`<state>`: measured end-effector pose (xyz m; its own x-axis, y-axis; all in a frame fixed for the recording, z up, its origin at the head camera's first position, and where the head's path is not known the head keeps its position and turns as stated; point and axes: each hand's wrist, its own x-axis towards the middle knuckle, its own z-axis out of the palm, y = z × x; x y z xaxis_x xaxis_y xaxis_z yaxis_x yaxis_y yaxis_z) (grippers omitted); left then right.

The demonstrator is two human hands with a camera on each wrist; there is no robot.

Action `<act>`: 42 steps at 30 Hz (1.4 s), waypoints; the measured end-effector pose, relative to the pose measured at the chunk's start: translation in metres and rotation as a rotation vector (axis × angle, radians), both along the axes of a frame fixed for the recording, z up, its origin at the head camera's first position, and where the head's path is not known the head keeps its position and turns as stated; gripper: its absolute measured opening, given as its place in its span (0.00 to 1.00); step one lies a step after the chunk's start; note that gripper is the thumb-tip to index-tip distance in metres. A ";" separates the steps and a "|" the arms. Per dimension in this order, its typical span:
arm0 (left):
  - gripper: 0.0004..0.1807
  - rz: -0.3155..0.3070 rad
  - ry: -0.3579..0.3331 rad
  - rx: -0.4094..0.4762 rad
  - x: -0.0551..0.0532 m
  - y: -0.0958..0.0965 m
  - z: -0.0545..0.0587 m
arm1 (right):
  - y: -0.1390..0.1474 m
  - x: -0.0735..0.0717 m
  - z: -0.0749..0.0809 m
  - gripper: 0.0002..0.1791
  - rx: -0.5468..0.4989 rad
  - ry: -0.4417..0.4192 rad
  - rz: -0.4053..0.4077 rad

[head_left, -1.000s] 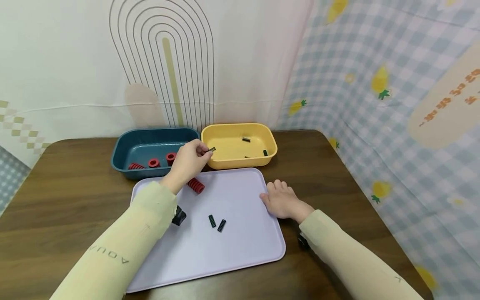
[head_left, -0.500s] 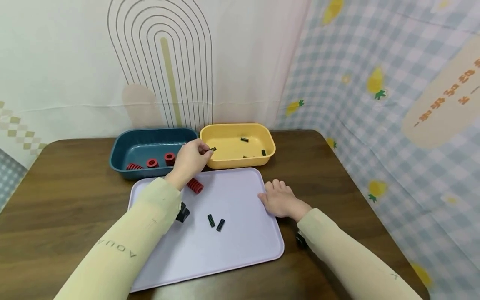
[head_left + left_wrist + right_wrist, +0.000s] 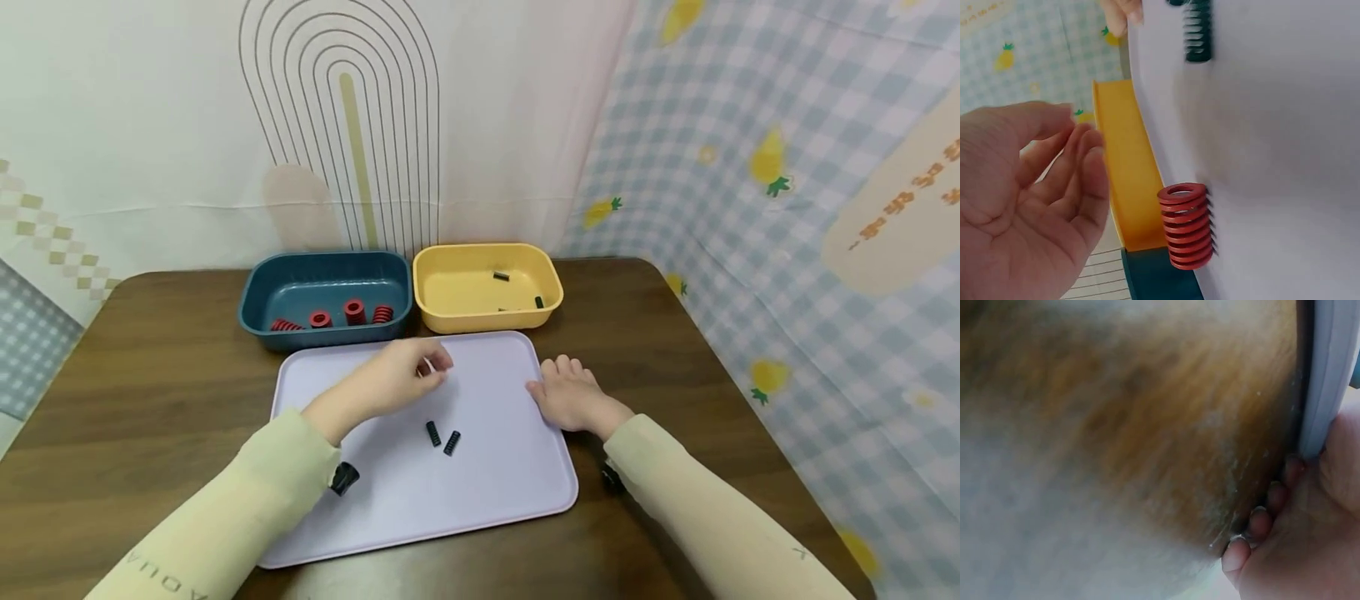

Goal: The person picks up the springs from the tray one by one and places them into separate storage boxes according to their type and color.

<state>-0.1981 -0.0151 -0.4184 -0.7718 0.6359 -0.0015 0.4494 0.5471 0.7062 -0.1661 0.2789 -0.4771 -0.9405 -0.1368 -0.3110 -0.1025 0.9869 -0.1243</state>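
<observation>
My left hand (image 3: 401,379) hovers over the lilac tray (image 3: 495,492), fingers loosely bent, and its fingers look empty in the left wrist view. Beside it there, a red coil spring (image 3: 1185,226) lies on the tray; in the head view the hand hides this spring. Two small dark green springs, a left one (image 3: 433,433) and a right one (image 3: 452,443), lie close together mid-tray. My right hand (image 3: 573,398) rests against the tray's right edge, with its thumb at the rim and the other fingers extended onto the table.
Behind the tray stand a blue bin (image 3: 330,335) with several red springs (image 3: 354,312) and, to its right, a yellow bin (image 3: 487,321) with several small dark springs (image 3: 501,276). They sit side by side on the brown table (image 3: 165,375), near the patterned wall cloth.
The left hand held a small dark spring at the yellow bin's front left; it has let go and come back over the tray. The right hand stays at the tray's edge.
</observation>
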 end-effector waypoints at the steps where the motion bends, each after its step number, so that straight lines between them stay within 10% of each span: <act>1: 0.07 -0.021 -0.002 -0.016 0.004 -0.002 -0.001 | -0.001 0.001 0.000 0.19 -0.002 -0.002 0.001; 17: 0.15 -0.116 -0.083 -0.153 0.030 -0.020 -0.015 | 0.009 -0.001 -0.006 0.17 -0.025 0.007 0.017; 42: 0.13 -0.148 -0.050 -0.148 0.036 -0.009 -0.035 | 0.003 0.000 -0.007 0.17 -0.016 0.033 0.019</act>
<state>-0.1622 -0.0246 -0.4534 -0.6669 0.7321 -0.1388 0.4991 0.5772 0.6463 -0.1657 0.2821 -0.4840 -0.9476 -0.1592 -0.2771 -0.1254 0.9827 -0.1360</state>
